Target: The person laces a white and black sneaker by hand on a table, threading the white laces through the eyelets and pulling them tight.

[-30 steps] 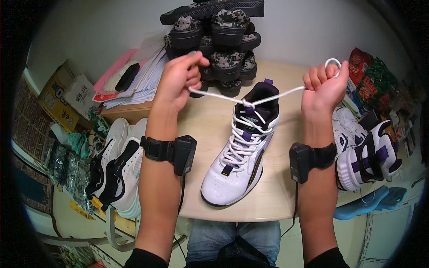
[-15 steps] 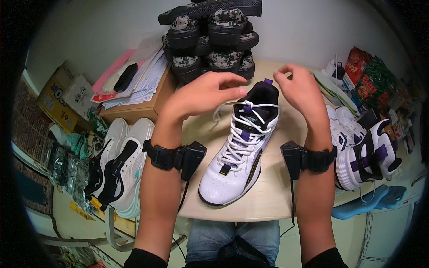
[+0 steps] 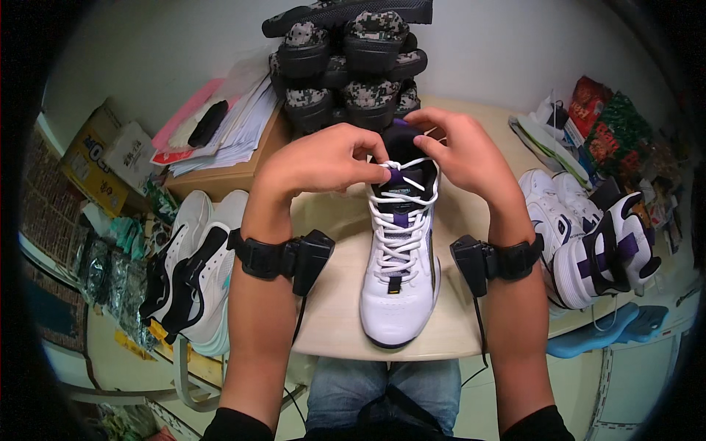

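White upper, black collar: one high-top sneaker (image 3: pixel 399 312), standing on the pale table (image 3: pixel 334 309) between the forearms, toe facing the near edge. White lace (image 3: pixel 397 253): crossing the tongue and meeting in a knot (image 3: pixel 394 166) at the top. Left hand (image 3: pixel 331 158): thumb and forefinger reaching the knot, tips nearly together; whether they are clamping it, one cannot tell. Right hand (image 3: pixel 465 151): thumb and forefinger standing apart at the collar (image 3: pixel 404 140); grip unclear.

Risk, as judged: the knot may be slackening if the left fingertips are catching one strand only; the shoe may be swivelling if the right hand is bearing unevenly on the collar.

Change since the earlier frame: the sneaker, then slanting, is now pointing straighter; both hands are sitting closer upon it.
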Demonstrator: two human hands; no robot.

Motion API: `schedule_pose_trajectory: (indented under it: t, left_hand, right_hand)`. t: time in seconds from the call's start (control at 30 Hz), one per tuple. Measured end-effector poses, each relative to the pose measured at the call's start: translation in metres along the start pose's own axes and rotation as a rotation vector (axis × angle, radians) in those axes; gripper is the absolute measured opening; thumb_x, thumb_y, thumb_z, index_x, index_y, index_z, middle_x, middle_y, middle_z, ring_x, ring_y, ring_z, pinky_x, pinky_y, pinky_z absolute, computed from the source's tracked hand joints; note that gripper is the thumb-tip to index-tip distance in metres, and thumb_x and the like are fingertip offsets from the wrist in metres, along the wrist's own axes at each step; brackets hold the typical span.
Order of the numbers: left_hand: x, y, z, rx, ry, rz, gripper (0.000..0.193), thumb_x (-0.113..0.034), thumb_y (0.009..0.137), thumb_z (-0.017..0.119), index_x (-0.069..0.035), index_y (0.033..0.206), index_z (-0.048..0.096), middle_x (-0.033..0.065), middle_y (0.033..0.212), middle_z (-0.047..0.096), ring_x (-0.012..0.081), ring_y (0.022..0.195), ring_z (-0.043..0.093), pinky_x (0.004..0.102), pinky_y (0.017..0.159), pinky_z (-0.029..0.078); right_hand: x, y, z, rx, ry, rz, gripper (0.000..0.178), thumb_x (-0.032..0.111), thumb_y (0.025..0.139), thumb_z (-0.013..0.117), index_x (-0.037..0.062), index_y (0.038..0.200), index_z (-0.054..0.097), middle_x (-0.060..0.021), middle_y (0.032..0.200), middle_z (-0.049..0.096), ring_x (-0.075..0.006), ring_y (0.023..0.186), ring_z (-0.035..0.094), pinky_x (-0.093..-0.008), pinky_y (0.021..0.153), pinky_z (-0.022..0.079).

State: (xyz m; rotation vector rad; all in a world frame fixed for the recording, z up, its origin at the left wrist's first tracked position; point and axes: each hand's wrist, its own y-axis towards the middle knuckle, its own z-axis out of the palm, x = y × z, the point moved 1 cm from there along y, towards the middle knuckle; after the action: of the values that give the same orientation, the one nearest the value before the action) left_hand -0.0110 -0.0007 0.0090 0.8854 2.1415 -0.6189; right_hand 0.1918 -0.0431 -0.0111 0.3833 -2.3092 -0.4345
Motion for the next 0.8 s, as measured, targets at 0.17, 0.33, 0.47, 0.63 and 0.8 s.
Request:
schedule_pose_trajectory:
  t: [0.17,0.33,0.47,0.63,0.8]
  left_hand:
    - [-0.004,-0.004,-0.003,-0.009,0.021,0.083,0.018,-0.016,0.085,0.069,-0.002,0.095,0.067,0.0004,0.072,0.062,0.0059,0.06,0.052,0.0221,0.052,0.043]
    - [-0.005,-0.003,-0.003,-0.043,0.074,0.134,0.015,-0.011,0.086,0.068,0.002,0.093,0.067,0.0012,0.077,0.064,0.0065,0.071,0.055,0.023,0.064,0.045]
    - [-0.003,0.0,0.002,-0.063,0.007,0.204,0.014,-0.01,0.086,0.067,0.002,0.093,0.067,0.0015,0.078,0.065,0.0069,0.071,0.055,0.0234,0.065,0.045]
    - [-0.002,0.004,0.004,-0.05,-0.039,0.221,0.014,-0.009,0.086,0.067,0.002,0.095,0.066,0.002,0.08,0.065,0.0074,0.073,0.056,0.0242,0.066,0.046]
    - [-0.004,0.0,0.004,-0.008,-0.01,0.199,0.015,-0.008,0.084,0.069,0.001,0.095,0.065,0.0021,0.081,0.065,0.0074,0.073,0.056,0.0243,0.066,0.046]
  right_hand:
    - [0.004,0.001,0.0,0.043,0.16,-0.028,0.023,0.005,0.085,0.059,-0.0012,0.107,0.063,-0.0142,0.107,0.065,-0.022,0.093,0.064,-0.0334,0.08,0.051]
    - [0.01,-0.008,-0.011,0.243,0.046,-0.119,0.025,0.014,0.075,0.061,0.0021,0.096,0.069,-0.0225,0.125,0.057,-0.035,0.115,0.056,-0.0386,0.094,0.045]
    - [0.007,-0.009,-0.005,0.205,0.012,-0.136,0.023,0.018,0.074,0.066,0.0034,0.093,0.069,-0.0209,0.122,0.058,-0.0352,0.113,0.056,-0.0377,0.094,0.045]
    - [0.013,-0.006,-0.014,0.302,0.019,-0.082,0.019,0.016,0.076,0.069,0.0042,0.09,0.067,-0.0183,0.118,0.056,-0.0318,0.106,0.057,-0.0365,0.088,0.046]
    - [0.012,-0.005,-0.015,0.344,0.007,-0.071,0.015,0.015,0.079,0.068,0.0045,0.089,0.066,-0.0195,0.127,0.054,-0.0305,0.111,0.055,-0.0361,0.087,0.047]
